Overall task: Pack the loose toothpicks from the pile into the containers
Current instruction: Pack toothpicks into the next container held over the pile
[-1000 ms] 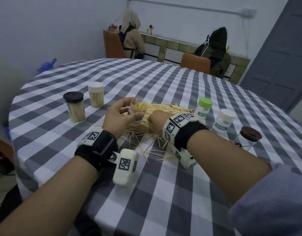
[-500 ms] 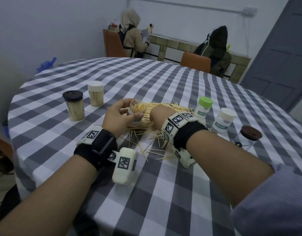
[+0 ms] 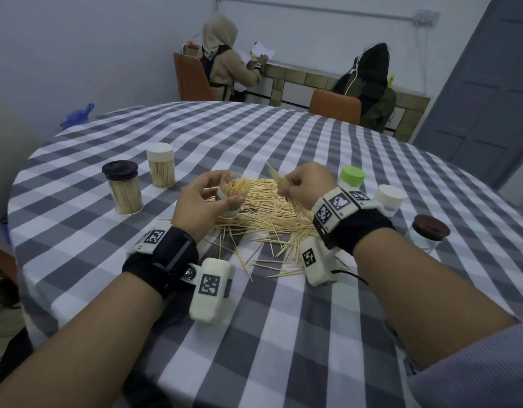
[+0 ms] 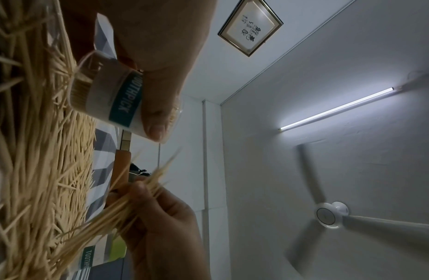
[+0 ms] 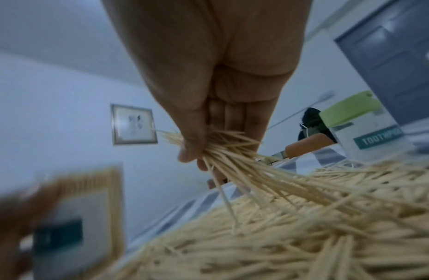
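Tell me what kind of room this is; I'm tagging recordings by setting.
Probably a shared workroom or common room, not a kitchen: a round table under a checked tablecloth, two seated people at a tiled counter along the wall, a ceiling fan and tube light overhead.

On the bench (image 3: 283,334) the toothpick pile (image 3: 272,219) lies in the middle, with two filled containers (image 3: 142,184) well to its left and three capped containers (image 3: 386,201) just to its right. An open container (image 3: 232,198) stands at the pile's left edge, seemingly touching it, and a few strays (image 3: 266,260) lie before the pile.
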